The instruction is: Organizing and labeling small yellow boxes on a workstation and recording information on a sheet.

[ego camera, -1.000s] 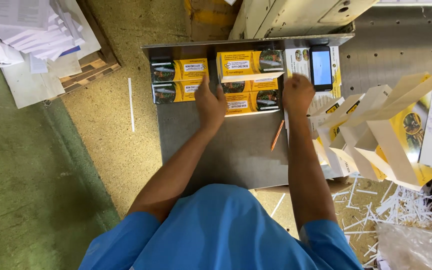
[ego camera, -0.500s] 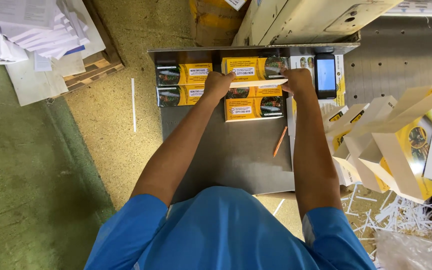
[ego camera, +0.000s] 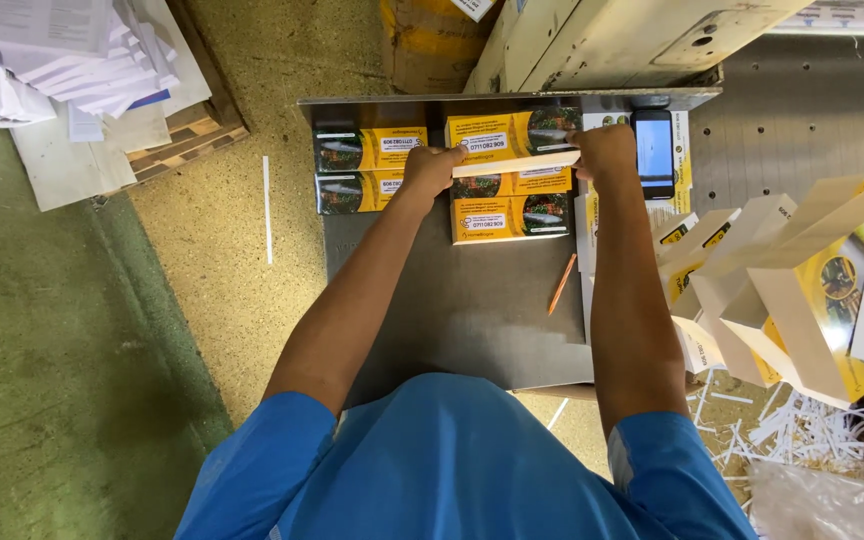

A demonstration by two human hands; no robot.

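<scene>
On the grey metal table, yellow printed card stacks sit in rows against the back edge. Both hands, left and right, pinch the ends of a thin pale card bundle lifted over them (edge-on). A loose pinch could let cards fan out and scatter, I judge.

Both arms reach straight forward from blue short sleeves, bare forearms roughly parallel, elbows near the torso. Left arm angles inward to the right as it extends; right arm runs almost straight up the frame. Left hand is curled, fingers closed, pinching at its right edge, knuckles up. Right hand is curled too, back of hand facing the camera, fingers folded under and pinching at its left edge. Hands sit level with each other, apart, wrists straight.
</scene>
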